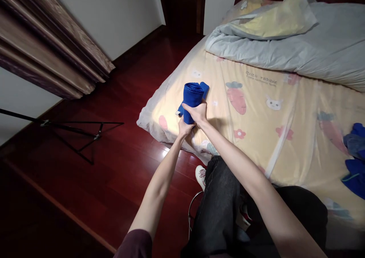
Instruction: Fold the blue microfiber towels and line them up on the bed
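Observation:
A tightly rolled blue cloth [193, 94] stands upright over the near left corner of the bed, its spiral end facing up. My right hand [199, 112] wraps round the middle of the roll, with the thumb across its front. Lower down, my left hand [184, 128] is closed at the bottom end of the same roll; its fingers are partly hidden. More blue fabric [204, 88] shows just behind the roll, and a small white tag [178, 113] sticks out at its left. I cannot tell whether this fabric is part of the roll.
The bed [256, 125] has a yellow cover printed with carrots and rabbits. A grey quilt [273, 56] and a pale yellow pillow [282, 18] lie at its far side. Blue and grey clothes [356, 155] are at the right. A black tripod [85, 132] stands on the dark red floor at left.

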The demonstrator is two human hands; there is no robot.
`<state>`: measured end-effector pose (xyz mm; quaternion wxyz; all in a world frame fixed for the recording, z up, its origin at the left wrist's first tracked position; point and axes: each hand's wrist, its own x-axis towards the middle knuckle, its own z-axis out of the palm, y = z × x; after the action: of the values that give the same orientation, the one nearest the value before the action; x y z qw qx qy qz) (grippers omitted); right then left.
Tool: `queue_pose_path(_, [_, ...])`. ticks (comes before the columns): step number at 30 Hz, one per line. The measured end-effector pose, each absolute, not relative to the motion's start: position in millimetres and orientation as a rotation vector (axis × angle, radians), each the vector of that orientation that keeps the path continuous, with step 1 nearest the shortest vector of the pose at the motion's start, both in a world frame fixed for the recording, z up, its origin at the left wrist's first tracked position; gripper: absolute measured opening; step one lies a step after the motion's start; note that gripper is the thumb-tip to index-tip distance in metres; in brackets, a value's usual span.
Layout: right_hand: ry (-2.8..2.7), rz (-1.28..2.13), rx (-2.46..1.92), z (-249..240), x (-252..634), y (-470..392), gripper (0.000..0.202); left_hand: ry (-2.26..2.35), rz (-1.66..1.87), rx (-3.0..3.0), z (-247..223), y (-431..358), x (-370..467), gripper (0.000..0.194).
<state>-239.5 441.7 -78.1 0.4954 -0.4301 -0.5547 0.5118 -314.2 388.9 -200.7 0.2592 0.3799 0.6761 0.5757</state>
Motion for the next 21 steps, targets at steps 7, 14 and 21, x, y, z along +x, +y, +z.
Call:
queue_pose_path(7, [-1.372,1.247,-1.007,-83.3,-242.7,444.9,0.048,1.841,1.519,1.035,-202.8,390.6,-316.0,0.065])
queue_pose_path(14, [-1.391,1.237,-1.008,-84.6,-244.2,445.9,0.046,1.868,1.499,1.006,-204.2,390.4,-316.9,0.063])
queue_pose_path(21, [-1.420,1.282,-0.994,-85.2,-244.1,448.6,0.043,1.882,1.506,0.989,-202.3,389.2,-316.3,0.063])
